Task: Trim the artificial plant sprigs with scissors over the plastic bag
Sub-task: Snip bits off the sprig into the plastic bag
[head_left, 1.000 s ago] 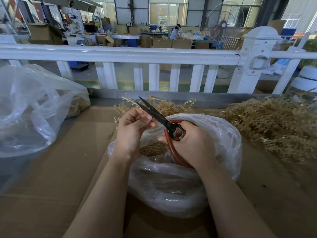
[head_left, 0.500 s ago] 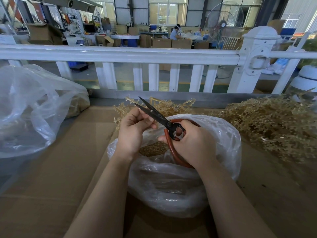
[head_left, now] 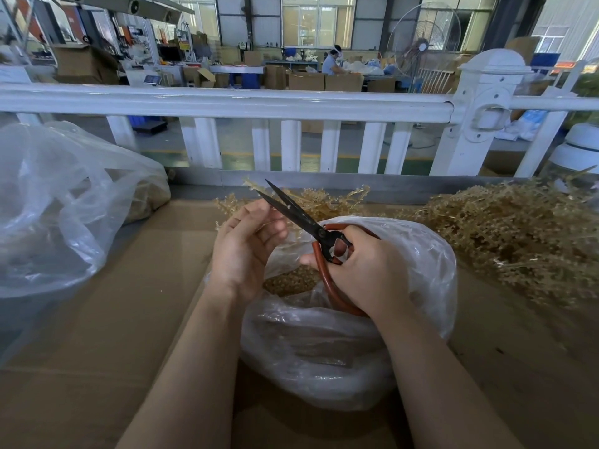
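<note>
The right hand (head_left: 366, 270) curls its fingers through and around the red-brown looped handles of the scissors (head_left: 311, 226), gripping them just above the open mouth of the plastic bag (head_left: 405, 319). The dark blades point up and to the left and stand slightly apart at the tips, a narrow gap between them. The left hand (head_left: 243, 251) is raised beside the blades, palm turned toward the scissors, its fingers bent inward and close together. They seem to pinch a thin pale sprig (head_left: 256, 189) whose tip shows just past the blade points, though the grip itself is hidden behind the fingers. The fingertips lie just beside the lower blade, touching or nearly so; I cannot tell which.

The bag sits on the cardboard surface (head_left: 97, 335) directly under both hands, and a heap of small brown cuttings (head_left: 288, 281) lies inside it, between the two wrists. More loose sprigs lie just behind the hands, against the grey ledge (head_left: 389, 189). A large pile of sprigs (head_left: 518, 234) fills the right side, near the bag's right edge. On the left, a second, bigger clear bag (head_left: 58, 215) stands well apart, leaving bare cardboard between it and the left forearm. A white railing (head_left: 227, 103) runs across behind the ledge.
</note>
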Motion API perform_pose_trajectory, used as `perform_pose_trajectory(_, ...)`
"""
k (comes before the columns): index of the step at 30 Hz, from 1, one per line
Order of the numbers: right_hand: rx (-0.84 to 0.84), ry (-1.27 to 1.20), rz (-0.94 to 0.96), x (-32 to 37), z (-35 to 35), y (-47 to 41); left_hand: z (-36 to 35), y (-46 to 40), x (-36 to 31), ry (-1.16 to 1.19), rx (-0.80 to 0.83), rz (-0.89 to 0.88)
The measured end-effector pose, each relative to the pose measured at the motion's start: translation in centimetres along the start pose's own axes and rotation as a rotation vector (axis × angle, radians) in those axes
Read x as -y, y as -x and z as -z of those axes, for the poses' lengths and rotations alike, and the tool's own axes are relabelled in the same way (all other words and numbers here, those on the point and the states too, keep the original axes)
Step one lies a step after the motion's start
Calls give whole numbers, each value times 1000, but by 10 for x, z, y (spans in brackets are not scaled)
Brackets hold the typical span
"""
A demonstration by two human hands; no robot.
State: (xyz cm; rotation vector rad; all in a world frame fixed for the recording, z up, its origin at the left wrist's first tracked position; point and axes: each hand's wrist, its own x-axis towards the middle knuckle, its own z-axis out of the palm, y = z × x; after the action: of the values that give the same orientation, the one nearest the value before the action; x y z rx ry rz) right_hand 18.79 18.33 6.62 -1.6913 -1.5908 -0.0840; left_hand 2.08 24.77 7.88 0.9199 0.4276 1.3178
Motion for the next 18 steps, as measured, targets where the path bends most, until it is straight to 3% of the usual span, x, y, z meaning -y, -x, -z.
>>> perform_pose_trajectory(18,1,19,17,0,3,3,-3,5,-3,-61,16,-1)
